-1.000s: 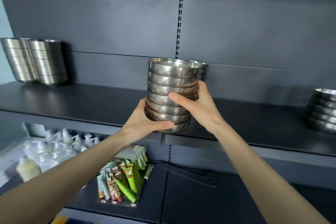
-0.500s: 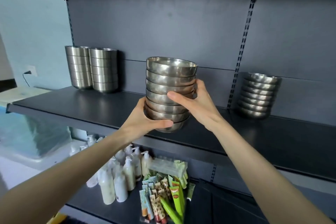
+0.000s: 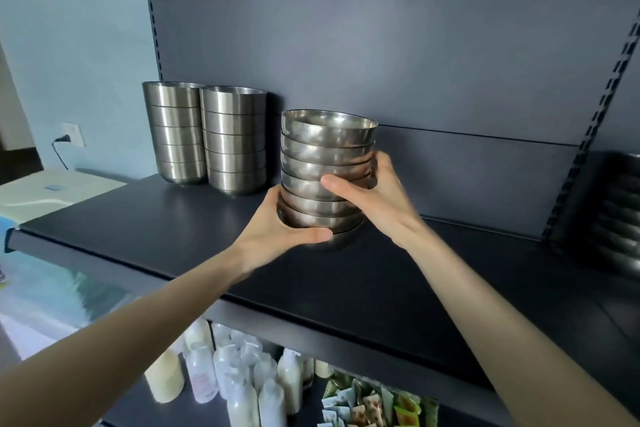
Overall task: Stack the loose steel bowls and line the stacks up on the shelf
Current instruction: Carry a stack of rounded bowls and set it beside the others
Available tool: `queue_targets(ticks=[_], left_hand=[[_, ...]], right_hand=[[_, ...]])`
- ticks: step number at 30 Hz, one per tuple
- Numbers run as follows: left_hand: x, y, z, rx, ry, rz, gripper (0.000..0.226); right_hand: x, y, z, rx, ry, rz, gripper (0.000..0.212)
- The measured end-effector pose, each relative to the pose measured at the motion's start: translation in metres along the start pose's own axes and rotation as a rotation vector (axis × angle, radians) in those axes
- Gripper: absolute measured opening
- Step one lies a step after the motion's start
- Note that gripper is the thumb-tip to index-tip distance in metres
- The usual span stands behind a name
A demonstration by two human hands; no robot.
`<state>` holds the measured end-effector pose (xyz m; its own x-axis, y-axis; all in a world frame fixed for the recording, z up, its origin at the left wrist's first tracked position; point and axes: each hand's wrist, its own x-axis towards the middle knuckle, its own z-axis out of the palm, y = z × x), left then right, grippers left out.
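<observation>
1. The held stack of steel bowls (image 3: 327,177) stood with its long axis near vertical, every bowl nested mouth-up and the open top bowl tipped slightly toward the camera.
2. It was over the dark shelf (image 3: 173,229), just right of two taller stacks (image 3: 175,135) (image 3: 235,142) at the back left. I could not tell whether its base touched the shelf.
3. The left hand (image 3: 277,232) gripped the lowest bowls, its thumb lying across their front.
4. The right hand (image 3: 374,198) gripped the middle of the stack from the right side, its thumb on the front.
5. A further stack (image 3: 620,218), dark and blurred, sat at the shelf's right end.
6. Pale bottles (image 3: 239,385) and coloured sachets (image 3: 367,406) stood on the level below.
</observation>
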<state>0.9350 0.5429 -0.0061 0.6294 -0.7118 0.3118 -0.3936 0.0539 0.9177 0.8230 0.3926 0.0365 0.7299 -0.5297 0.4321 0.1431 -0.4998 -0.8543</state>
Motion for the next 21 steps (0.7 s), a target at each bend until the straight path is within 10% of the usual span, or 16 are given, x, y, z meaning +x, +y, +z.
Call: queue_targets(ticks=[21], left_hand=[[0.149,-0.098,-0.064,-0.065,-0.189,-0.007,0.101]], right_hand=[[0.114,0.061,0.073,-0.117,0.163,0.108,0.1]])
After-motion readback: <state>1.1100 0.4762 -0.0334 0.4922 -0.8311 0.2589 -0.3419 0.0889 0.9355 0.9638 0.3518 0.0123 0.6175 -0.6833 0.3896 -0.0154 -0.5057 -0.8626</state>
